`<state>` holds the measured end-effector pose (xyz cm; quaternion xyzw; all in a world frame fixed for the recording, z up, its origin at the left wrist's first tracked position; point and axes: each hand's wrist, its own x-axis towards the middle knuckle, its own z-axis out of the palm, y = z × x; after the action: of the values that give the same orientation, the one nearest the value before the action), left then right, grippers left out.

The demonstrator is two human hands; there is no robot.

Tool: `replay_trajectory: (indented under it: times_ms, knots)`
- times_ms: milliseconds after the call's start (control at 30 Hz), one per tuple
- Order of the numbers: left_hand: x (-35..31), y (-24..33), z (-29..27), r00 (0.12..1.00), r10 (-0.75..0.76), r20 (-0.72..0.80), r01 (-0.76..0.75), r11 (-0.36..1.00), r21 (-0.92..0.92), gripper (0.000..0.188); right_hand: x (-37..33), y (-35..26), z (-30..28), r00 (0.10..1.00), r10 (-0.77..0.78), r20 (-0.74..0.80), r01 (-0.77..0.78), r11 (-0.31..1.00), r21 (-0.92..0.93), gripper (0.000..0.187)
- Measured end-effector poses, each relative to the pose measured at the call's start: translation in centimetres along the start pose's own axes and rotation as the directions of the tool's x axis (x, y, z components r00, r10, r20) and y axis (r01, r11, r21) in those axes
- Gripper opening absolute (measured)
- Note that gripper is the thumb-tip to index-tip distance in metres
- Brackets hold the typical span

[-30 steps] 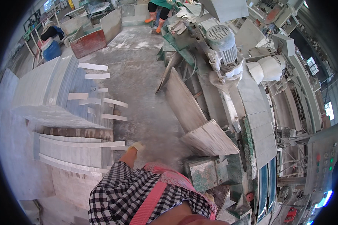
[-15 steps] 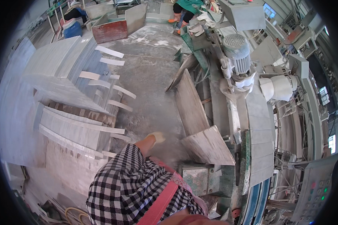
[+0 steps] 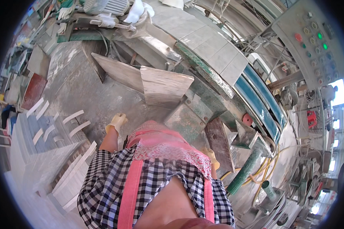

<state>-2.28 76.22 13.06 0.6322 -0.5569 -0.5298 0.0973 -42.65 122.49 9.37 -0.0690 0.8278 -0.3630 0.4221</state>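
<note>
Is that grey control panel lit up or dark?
Lit, at least partly: two green lights glow brightly on the control panel.

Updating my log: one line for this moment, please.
left hand: gloved, apart from slab stack; right hand: gloved, partly hidden; leaning boards: ahead; control panel: green lights lit

L fingers (image 3: 122,116) curled over flr (image 3: 72,76) | R glove (image 3: 211,157) by apron (image 3: 156,139) | ctrl pnl (image 3: 313,57) rt

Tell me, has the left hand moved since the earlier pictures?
Yes: compared with a second ago, the left hand appears nearer the leaning board and farther from the long pale strip; the camera turned too.
</note>
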Motion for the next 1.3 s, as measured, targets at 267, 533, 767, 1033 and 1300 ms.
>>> replay_trajectory:
  times_ms: [267, 533, 767, 1033, 1300]
  knots:
    - [1.2, 17.9, 5.3, 0.905, 0.422, -0.061, -0.421, 0.861, -0.285, 0.032, -6.7, 1.0, -0.5, 0.959, 0.161, -0.232, -0.084, 0.948, 0.308, 0.041]
    - [6.5, 34.9, 15.5, 0.515, 0.841, 0.165, -0.829, 0.538, -0.151, 0.028, -0.5, -8.1, -2.6, 0.852, 0.197, -0.486, 0.208, 0.724, 0.658, 0.041]
    - [13.4, 44.4, 23.3, 0.37, 0.875, 0.311, -0.929, 0.356, 0.105, 0.035, 1.3, -25.6, -3.5, 0.802, 0.092, -0.591, 0.241, 0.855, 0.459, 0.043]
    - [15.7, 49.9, 27.0, 0.149, 0.914, 0.377, -0.944, 0.018, 0.328, 0.054, 7.2, -41.9, -6.0, 0.73, -0.267, -0.63, 0.346, 0.938, 0.004, 0.038]
    - [14.9, 49.9, 27.2, 0.139, 0.928, 0.344, -0.907, -0.02, 0.42, 0.057, 19.7, -48.0, -10.2, 0.801, -0.286, -0.526, 0.198, 0.956, -0.217, 0.062]
